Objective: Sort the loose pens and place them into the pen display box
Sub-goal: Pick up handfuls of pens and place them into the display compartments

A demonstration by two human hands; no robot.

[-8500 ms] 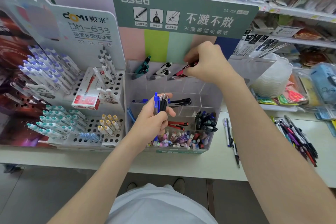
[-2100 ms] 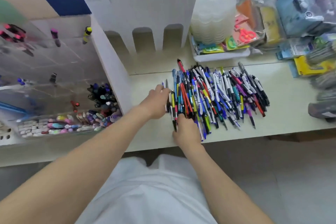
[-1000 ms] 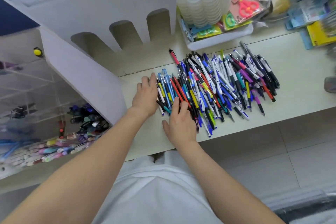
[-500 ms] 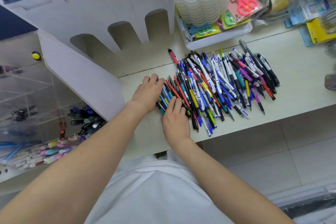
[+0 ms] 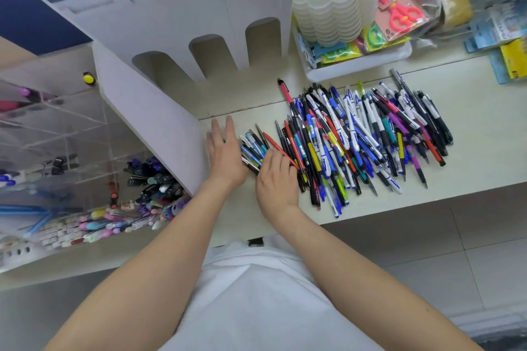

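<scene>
— Dozens of loose pens lie heaped on the table; why split off that small bunch?
— Likely sorting: alike ones get herded aside. The left hand lies flat, fingers straight, walling the bunch's left edge so nothing rolls away
— And the right hand?
— Fingers bent over the bunch's near end; whether they pinch a pen, I cannot tell
— The display box?
— Left of both hands, partly stocked, awaiting this bunch
</scene>
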